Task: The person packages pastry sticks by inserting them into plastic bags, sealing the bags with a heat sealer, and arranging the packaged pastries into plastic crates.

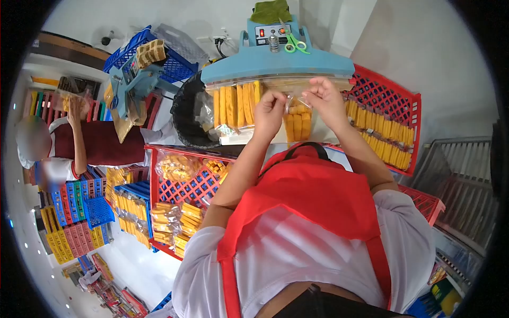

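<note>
Both hands are at the mouth of a clear plastic bag (298, 124) that holds short yellow sticks. My left hand (269, 115) pinches the bag's upper left edge, fingers closed. On the other side, my right hand (326, 100) has thumb and forefinger pressed on the bag's upper right edge. The bag lies just in front of a blue sealing machine (281, 64). Left of my left hand, packs of longer yellow sticks (236, 105) lie side by side at the machine's front. Green-handled scissors (295, 44) and a green cloth (270, 10) rest on the machine.
A red crate (414, 121) of packed sticks stands at right, another red crate (154, 185) at lower left. Beside the machine is a bin with a black liner (184, 114). Further left, a co-worker (101, 143) holds up a bag near a second blue machine (127, 87).
</note>
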`<state>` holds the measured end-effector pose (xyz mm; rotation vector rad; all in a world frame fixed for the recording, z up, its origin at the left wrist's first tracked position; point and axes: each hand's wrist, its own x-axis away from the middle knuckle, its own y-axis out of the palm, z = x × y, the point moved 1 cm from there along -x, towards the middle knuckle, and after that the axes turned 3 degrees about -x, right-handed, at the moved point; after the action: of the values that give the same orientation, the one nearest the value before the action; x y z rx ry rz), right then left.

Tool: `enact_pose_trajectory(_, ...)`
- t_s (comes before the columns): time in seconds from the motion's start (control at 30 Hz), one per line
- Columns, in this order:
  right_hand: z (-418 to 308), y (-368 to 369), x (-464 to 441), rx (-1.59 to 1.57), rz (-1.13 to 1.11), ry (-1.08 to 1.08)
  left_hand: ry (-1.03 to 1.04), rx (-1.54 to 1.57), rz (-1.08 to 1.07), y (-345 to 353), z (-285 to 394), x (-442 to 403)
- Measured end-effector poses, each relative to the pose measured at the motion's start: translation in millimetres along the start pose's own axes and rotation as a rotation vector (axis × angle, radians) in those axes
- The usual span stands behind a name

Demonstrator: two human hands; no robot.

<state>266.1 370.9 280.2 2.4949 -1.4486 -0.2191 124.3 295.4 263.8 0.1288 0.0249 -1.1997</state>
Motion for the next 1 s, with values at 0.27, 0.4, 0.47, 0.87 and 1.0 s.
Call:
enact_pose_trajectory(0.27, -0.1, -2.0, 7.2, 0.098, -0.075, -0.164, 0.535, -0.794, -0.338, -5.1, 36.6, -2.5)
enact_pose_trajectory(0.4, -5.5, -2.6, 8.9, 0.098, -0.083, -0.05, 0.119, -0.468, -0.455, -5.7, 31.4, -3.5)
enact_pose_trajectory(0.47, -3.3, -6.2, 8.6, 0.124, -0.063, 0.004, 0.152, -0.432, -0.47, -3.3, 26.1, -3.4)
enact_pose_trajectory(0.87, 35.9, -39.4, -19.8, 0.188, -0.358, 0.318, 0.062, -0.432, -0.332, 10.2, 6.8, -18.3)
enact_pose_trajectory(1.0, 17.2, -28.3, -14.8, 0.111, -0.328, 0.29, 0.03, -0.409, -0.355, 3.8, -0.1, -23.7)
